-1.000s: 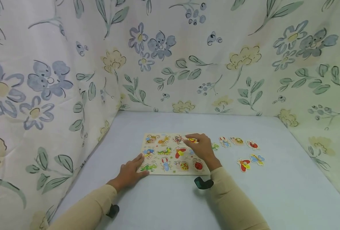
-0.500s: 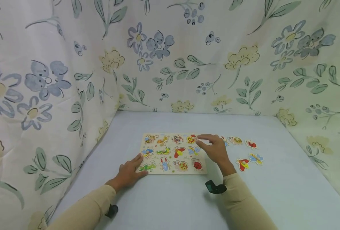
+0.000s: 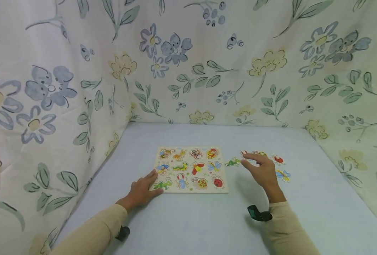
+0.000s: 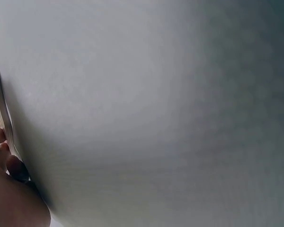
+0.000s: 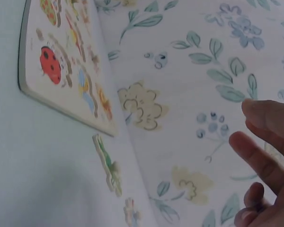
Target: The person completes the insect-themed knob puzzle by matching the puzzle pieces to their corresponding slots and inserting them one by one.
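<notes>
A wooden insect puzzle board point(image 3: 188, 174) lies flat on the table, with rows of colourful bugs on it. My left hand point(image 3: 140, 191) rests at its lower left corner, fingers and thumb along the edge. In the left wrist view only part of that hand point(image 4: 14, 198) shows beside the board edge. To the right of the board, my right hand point(image 3: 262, 173) hovers near the loose pieces, thumb and index finger apart with nothing between them. A green grasshopper piece point(image 3: 233, 162) lies left of its fingertips. The hand partly covers a snail piece point(image 3: 262, 154) and hides another piece.
A ladybug piece point(image 3: 278, 159) and a blue-winged dragonfly piece point(image 3: 283, 175) lie right of my right hand. The white table point(image 3: 188, 223) is bordered at the back and sides by a floral curtain point(image 3: 201, 88).
My right hand has moved right, from the board's upper right corner to above the loose pieces, uncovering the board's right side. The left hand stays at the board's corner.
</notes>
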The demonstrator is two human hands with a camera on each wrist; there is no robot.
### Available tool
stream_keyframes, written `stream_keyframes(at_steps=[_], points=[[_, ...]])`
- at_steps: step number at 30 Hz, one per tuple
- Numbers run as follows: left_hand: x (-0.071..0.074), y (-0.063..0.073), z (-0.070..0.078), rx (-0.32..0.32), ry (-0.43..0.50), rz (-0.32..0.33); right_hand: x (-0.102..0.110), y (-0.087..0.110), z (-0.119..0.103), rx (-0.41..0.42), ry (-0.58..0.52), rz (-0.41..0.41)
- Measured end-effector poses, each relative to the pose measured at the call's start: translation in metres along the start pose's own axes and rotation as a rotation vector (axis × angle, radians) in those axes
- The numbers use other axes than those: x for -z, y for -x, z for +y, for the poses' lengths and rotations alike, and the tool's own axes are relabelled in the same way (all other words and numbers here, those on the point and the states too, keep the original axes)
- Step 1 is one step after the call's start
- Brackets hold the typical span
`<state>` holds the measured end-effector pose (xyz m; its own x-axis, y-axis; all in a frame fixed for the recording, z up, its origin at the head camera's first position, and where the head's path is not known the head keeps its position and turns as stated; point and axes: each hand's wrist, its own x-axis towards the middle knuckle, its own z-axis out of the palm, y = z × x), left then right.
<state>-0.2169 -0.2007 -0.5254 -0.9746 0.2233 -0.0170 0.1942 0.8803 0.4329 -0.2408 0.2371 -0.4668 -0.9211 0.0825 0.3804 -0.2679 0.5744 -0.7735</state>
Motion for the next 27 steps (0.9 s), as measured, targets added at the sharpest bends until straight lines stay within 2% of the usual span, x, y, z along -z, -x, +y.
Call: stream_keyframes(at_steps=[8,16,27], points=[[-0.001,0.000,-0.003,-0.005,0.007,-0.005,0.026,0.013,0.026,-0.106,-0.017,0.033],[0.000,-0.002,-0.003,0.000,0.018,-0.017,0.041,0.021,0.045,-0.249,0.036,0.041],[-0.001,-0.003,-0.003,0.005,0.002,-0.016,0.047,0.023,0.065,-0.324,0.081,0.021]])
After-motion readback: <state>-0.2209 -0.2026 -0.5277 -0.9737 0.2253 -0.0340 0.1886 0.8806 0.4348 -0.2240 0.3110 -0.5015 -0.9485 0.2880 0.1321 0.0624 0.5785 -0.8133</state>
